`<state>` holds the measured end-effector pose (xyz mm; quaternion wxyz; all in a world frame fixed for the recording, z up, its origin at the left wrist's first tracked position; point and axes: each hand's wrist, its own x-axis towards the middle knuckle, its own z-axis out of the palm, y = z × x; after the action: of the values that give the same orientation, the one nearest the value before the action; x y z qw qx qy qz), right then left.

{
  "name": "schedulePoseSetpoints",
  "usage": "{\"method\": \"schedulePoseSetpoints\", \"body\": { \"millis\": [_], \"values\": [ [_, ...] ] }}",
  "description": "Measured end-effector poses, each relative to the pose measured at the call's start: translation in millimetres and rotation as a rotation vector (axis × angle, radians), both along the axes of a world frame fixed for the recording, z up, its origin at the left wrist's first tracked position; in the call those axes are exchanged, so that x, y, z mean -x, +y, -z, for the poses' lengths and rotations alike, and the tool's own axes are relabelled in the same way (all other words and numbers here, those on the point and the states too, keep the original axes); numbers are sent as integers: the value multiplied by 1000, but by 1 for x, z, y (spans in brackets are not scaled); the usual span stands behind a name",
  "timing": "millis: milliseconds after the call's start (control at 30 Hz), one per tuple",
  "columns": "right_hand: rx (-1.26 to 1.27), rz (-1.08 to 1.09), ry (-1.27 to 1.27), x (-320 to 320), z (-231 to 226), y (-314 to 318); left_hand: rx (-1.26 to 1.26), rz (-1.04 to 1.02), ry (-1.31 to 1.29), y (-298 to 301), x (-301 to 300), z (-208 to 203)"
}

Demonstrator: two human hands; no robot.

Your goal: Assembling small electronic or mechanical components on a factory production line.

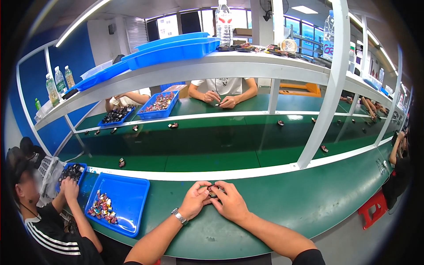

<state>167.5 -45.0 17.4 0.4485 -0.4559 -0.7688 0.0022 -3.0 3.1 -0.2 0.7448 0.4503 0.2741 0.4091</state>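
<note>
A small dark part with reddish and pale bits (213, 191) is held between the fingertips of both hands, just above the green work surface. My left hand (194, 201), with a metal watch on its wrist, pinches it from the left. From the other side my right hand (232, 204) closes its fingers on the same part. The fingers cover much of it, so its exact kind cannot be told. Left of my hands lies a blue tray (142, 192), with a pile of small red, yellow and dark parts (103, 208) in its left portion.
Beyond a white rail, a green conveyor belt (212, 152) carries scattered small parts. A white shelf (185, 70) on slanted posts spans above, with blue trays (172, 49) and bottles. A co-worker (48, 221) sits at the left, another person (223, 90) opposite. A red stool (373, 209) stands right.
</note>
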Motion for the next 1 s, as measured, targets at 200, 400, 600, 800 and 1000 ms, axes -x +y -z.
{"method": "schedulePoseSetpoints", "body": {
  "millis": [200,400,600,800,1000],
  "values": [
    [-28,-53,189,-14,5,14,-36,32,-42,1,-5,-1],
    [-119,38,48,-6,0,8,-75,3,-4,2,-3,4],
    [-245,107,-135,-8,15,13,-105,-7,53,3,-8,6],
    [-264,141,-198,-8,21,20,-122,-22,86,3,-13,6],
    [-237,125,-225,-2,19,20,-109,-51,63,9,-8,9]
  ]
}}
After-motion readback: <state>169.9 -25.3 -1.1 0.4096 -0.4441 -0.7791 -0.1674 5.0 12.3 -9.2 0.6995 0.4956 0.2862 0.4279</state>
